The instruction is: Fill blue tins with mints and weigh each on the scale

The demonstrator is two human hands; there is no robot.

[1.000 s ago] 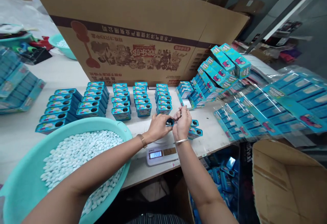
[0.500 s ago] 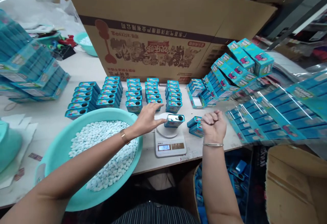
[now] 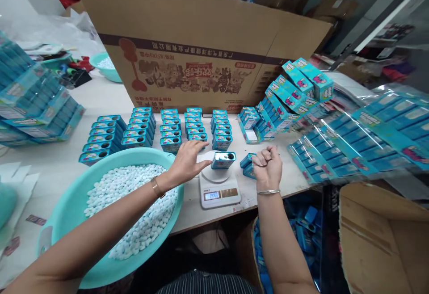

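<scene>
A blue tin [image 3: 223, 160] stands on the round plate of a white digital scale [image 3: 220, 195], its top hole facing up. Just left of the tin is my left hand [image 3: 187, 162], fingers spread and thumb pointing at it, holding nothing. My right hand [image 3: 267, 166] is closed to the right of the scale, and what it may hold is hidden. Two more tins [image 3: 247, 165] stand partly behind it. A turquoise basin [image 3: 177, 204] of white candies [image 3: 130, 204] lies under my left forearm.
Rows of open blue tins [image 3: 170, 143] stand behind the scale, before a large cardboard sheet [image 3: 201, 21]. Packed display boxes are stacked at left [image 3: 36, 102] and right [image 3: 355, 137]. Below the table edge are a box of blue tins [image 3: 301, 236] and an open carton [image 3: 378, 240].
The view has shifted, so the table items appear slightly left and lower. The scale's display reading has changed. My left hand stays open and my right hand closed.
</scene>
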